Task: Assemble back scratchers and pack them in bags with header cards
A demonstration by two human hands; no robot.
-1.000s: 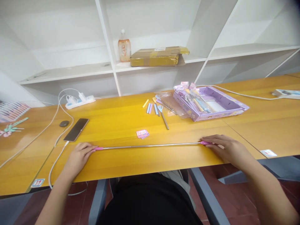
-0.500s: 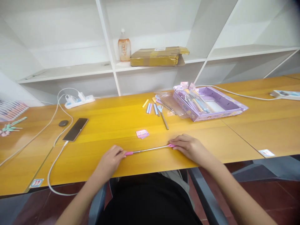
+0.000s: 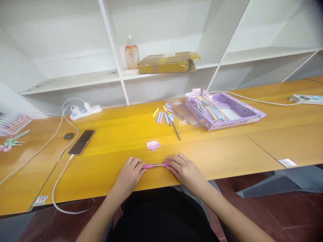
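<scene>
Between my hands is a telescopic back scratcher with a short metal rod and pink ends. My left hand is closed around its pink grip, and my right hand pinches the pink head, partly hiding it. Just beyond lie small pink printed cards. Farther back are a back scratcher with a light blue claw, others with yellow and purple claws, and several loose coloured grips.
A purple display box with bagged scratchers stands at the back right, near a clear plastic bag. To the left lie a phone on a white cable, a dark round object and a power strip. White shelves hold a bottle and a carton.
My hands have come closer together, the right one moving left and the left one slightly right. The back scratcher's metal rod is much shorter between them.
</scene>
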